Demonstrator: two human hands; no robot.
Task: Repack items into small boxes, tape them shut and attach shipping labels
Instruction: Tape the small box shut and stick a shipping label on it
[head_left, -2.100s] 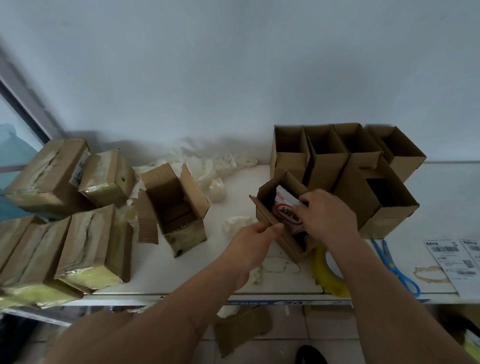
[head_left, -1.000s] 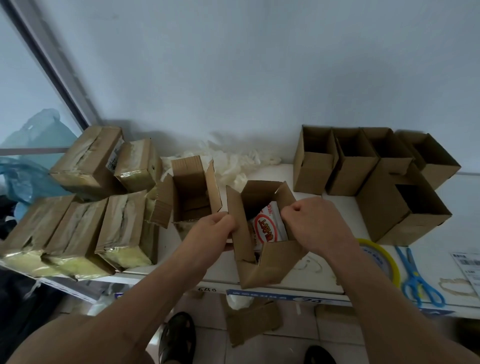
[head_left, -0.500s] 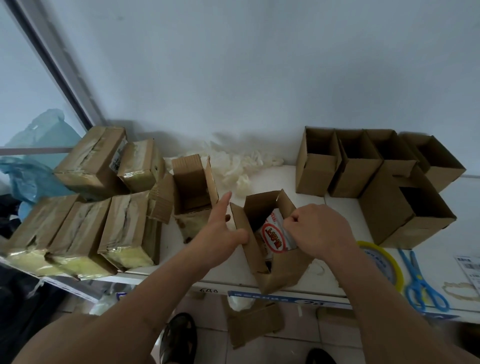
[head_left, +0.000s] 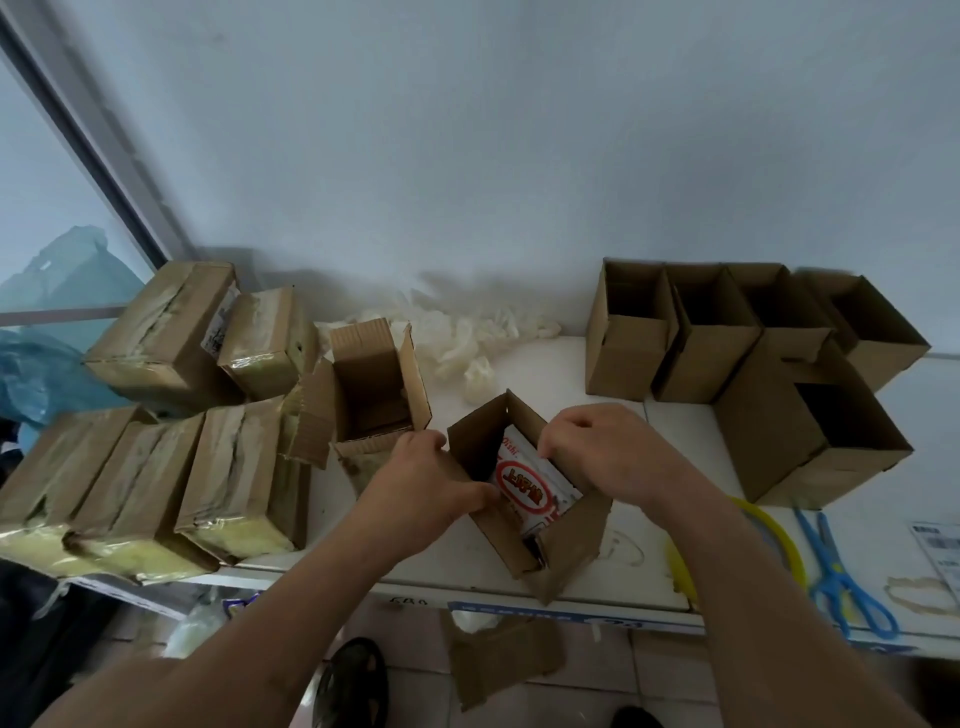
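Observation:
A small open cardboard box (head_left: 566, 540) stands tilted at the table's front edge. Inside it is a white packet with a red oval logo (head_left: 530, 491). My left hand (head_left: 421, 486) grips the box's left wall, fingers curled over its rim. My right hand (head_left: 602, 454) is curled at the box's right rim, fingertips on the packet's upper edge. A roll of yellow tape (head_left: 774, 540) lies right of my right forearm, partly hidden by it. Shipping labels (head_left: 940, 551) lie at the far right edge.
Several taped boxes (head_left: 156, 467) are stacked on the left. Another open box (head_left: 374, 384) stands behind my left hand. Several empty open boxes (head_left: 727, 338) line the back right. Blue scissors (head_left: 836, 571) lie beside the tape. Crumpled white plastic (head_left: 467, 332) lies against the wall.
The box came from the middle right toward the front edge. My left hand, which had a finger pointing up half a second ago, now grips the box's left wall again.

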